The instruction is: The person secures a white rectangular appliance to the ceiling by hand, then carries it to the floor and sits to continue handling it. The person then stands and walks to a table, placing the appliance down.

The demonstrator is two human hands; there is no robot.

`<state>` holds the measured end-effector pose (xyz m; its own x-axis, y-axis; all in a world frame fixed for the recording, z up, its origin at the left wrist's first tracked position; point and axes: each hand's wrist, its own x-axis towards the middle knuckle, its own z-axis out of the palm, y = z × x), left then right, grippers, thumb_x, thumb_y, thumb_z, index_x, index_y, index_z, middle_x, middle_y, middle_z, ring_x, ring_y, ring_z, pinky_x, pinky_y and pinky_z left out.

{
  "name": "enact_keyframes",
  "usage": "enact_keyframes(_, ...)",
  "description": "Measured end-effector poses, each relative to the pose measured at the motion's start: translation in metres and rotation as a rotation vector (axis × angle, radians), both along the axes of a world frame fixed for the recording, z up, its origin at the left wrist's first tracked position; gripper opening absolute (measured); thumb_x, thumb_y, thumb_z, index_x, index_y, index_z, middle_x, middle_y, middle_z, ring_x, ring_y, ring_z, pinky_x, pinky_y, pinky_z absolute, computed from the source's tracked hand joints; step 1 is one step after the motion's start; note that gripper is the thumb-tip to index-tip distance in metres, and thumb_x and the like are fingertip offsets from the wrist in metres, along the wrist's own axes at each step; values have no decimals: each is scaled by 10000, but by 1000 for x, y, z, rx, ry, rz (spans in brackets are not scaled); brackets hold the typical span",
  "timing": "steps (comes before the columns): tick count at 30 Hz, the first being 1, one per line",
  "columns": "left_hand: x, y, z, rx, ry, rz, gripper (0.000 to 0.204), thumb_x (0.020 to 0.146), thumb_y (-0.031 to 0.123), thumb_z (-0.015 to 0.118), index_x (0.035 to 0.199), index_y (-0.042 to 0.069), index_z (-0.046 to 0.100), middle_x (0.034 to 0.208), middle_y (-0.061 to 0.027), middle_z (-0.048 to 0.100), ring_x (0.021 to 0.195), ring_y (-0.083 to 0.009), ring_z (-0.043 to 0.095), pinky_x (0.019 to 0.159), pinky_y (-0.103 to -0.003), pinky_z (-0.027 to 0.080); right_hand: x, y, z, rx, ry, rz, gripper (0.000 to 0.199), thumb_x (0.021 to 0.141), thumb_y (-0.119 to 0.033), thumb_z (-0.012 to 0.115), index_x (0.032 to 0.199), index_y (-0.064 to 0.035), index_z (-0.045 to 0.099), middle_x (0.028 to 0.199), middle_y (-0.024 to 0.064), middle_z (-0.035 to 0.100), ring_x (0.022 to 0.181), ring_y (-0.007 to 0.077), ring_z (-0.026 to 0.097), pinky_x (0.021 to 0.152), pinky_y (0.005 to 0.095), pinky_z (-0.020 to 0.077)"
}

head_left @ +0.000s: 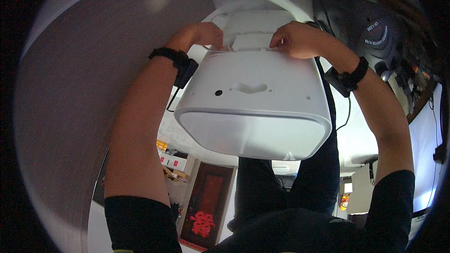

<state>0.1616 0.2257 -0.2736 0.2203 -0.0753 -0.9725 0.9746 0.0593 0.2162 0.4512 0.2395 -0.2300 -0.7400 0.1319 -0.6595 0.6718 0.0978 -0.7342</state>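
A white appliance (pixel 248 77) with rounded corners stands in front of me; its kind I cannot tell. Its near face is a smooth pale panel, and its upper surface has a shallow notch and a small round black spot. Along its far side is a recess with a white block-shaped part (pixel 253 42). My left hand (pixel 208 35) is at the left of this recess, fingers curled down. At the right end of the block my right hand (pixel 297 41) has its fingers bent inward in a pinch. Whatever either hand's fingertips grip is hidden.
A dark canister (pixel 379 35) with a round top stands at the far right, near cables. A lit screen (pixel 429 145) is at the right edge. A broad grey-brown panel (pixel 84 75) rises at the left. Behind my legs shows a brown door (pixel 211 197) with red decoration.
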Motion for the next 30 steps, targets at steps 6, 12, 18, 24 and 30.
enact_keyframes(6,-48,-37,-53,350,163,-132,458,851,440,686,1098,55,712,1074,-130,688,998,-296,654,826,-443,539,10,6,-15,-22,47,-106,327,912,-156,464,1153,-42,652,1136,186,660,1057,349,632,937,441,494)
enact_keyframes(12,-92,-45,-148,176,-394,-529,374,911,359,635,1031,16,723,904,-106,720,764,-223,707,702,-376,584,20,16,-47,73,27,-252,294,947,-118,464,1169,-41,639,1115,164,674,1022,302,659,912,416,524)
enact_keyframes(18,-54,-41,-134,73,152,-25,219,848,234,716,909,25,742,872,-109,716,765,-180,694,679,-373,567,35,21,-68,92,24,-484,258,950,-116,514,1158,-41,647,1092,165,684,1003,288,668,885,398,539)
enact_keyframes(24,-45,-20,-117,190,-198,-370,134,845,116,672,886,0,726,892,-113,707,898,-195,683,794,-359,553,35,19,-75,79,7,-522,271,975,-145,501,1178,-41,647,1110,161,685,1018,300,666,909,396,532)
enact_keyframes(30,-41,-14,-141,324,-394,-301,260,840,124,653,1072,12,688,985,-135,709,1015,-248,654,887,-401,526,32,16,-76,159,-49,-503,287,979,-118,460,1187,-36,640,1135,161,675,1034,280,661,926,382,526)
